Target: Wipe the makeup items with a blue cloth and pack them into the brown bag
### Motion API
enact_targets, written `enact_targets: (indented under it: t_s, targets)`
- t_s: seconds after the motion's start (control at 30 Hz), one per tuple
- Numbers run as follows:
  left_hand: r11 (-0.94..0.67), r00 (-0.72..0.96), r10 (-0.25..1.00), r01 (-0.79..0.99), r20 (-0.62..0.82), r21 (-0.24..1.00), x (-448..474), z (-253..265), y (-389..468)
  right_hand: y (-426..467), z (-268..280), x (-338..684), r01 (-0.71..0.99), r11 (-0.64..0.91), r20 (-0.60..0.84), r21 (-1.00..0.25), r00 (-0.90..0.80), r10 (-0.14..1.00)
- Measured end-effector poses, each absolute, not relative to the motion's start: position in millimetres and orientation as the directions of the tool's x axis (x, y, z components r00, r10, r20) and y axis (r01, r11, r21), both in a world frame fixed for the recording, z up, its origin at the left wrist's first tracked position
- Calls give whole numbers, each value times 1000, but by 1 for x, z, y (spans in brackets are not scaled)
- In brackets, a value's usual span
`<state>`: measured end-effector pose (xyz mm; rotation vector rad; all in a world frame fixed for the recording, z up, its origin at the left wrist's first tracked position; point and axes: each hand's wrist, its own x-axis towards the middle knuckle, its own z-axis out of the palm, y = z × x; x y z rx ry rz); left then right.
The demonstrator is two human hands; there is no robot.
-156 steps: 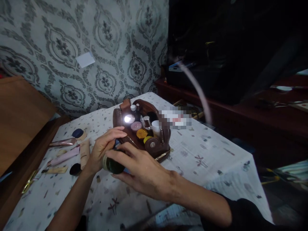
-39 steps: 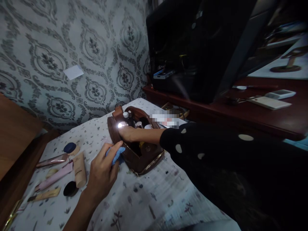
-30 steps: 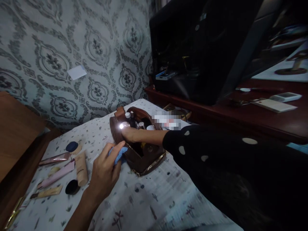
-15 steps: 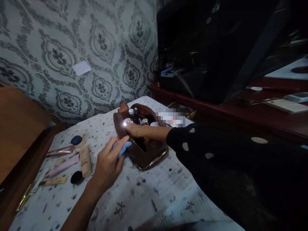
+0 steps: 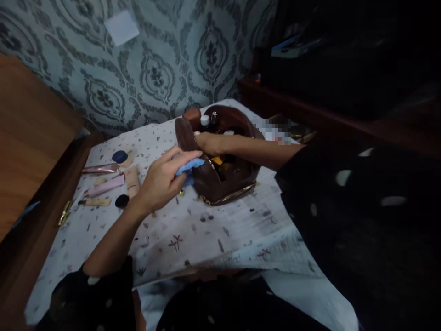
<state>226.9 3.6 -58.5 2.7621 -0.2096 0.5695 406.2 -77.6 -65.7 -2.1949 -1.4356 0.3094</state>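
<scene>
A brown zippered toiletry bag (image 5: 229, 193) stands unzipped on the patterned cloth. My left hand (image 5: 165, 177) is closed on a crumpled blue cloth (image 5: 188, 166), its fingertips against the bag's near left side. My right hand (image 5: 210, 143) reaches down inside the bag; its fingers are hidden behind the bag's wall, so what they hold cannot be made out. Around that hand, a white-capped bottle (image 5: 205, 121) and a dark bottle with a shiny cap (image 5: 214, 117) stand upright in the bag. Something yellow (image 5: 217, 160) shows below my wrist.
On the left lie a beige tube (image 5: 132, 180), a pink tube (image 5: 104, 185), a dark blue round lid (image 5: 119, 157), a black round cap (image 5: 121, 201) and a slim yellowish tube (image 5: 94, 202). A wooden panel (image 5: 34, 138) rises at left; dark red furniture (image 5: 262, 94) stands at right.
The view has tilted down and shifted left. My right hand has sunk deeper into the bag; the bright glint on a lid near it no longer shows. My left hand still holds the blue cloth.
</scene>
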Motion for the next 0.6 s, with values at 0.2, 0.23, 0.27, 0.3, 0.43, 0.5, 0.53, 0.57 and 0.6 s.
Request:
enact_targets:
  t_s: [0.2,0.23,0.27,0.3,0.43,0.5,0.53,0.57,0.6]
  targets:
    - [-908,920,-112,-249,375,338,235,-54,12,-92,-38,399,832,-413,-42,-371,430,902]
    - [-905,919,-117,-255,378,340,235,-54,13,-95,-33,397,809,-418,-39,-413,442,896]
    - [-902,917,-118,-260,381,346,235,-55,14,-98,-29,395,785,-420,-39,-456,454,890]
    - [-898,917,-108,-256,385,359,234,-56,15,-102,-26,394,760,-426,-43,-490,467,883]
    - [-896,908,84,-111,411,430,221,-66,27,-121,-25,389,773,-377,119,-510,498,859]
    - [-909,897,159,-29,412,415,211,-76,37,-137,-30,380,826,-324,345,-461,503,793]
    - [-919,903,168,-1,394,395,206,-83,42,-146,-33,373,856,-291,469,-427,485,738]
    - [-930,918,167,25,359,368,201,-90,47,-155,-37,364,881,-248,581,-403,456,674]
    - [-942,938,158,50,307,331,196,-98,51,-164,-42,353,907,-184,673,-379,407,617]
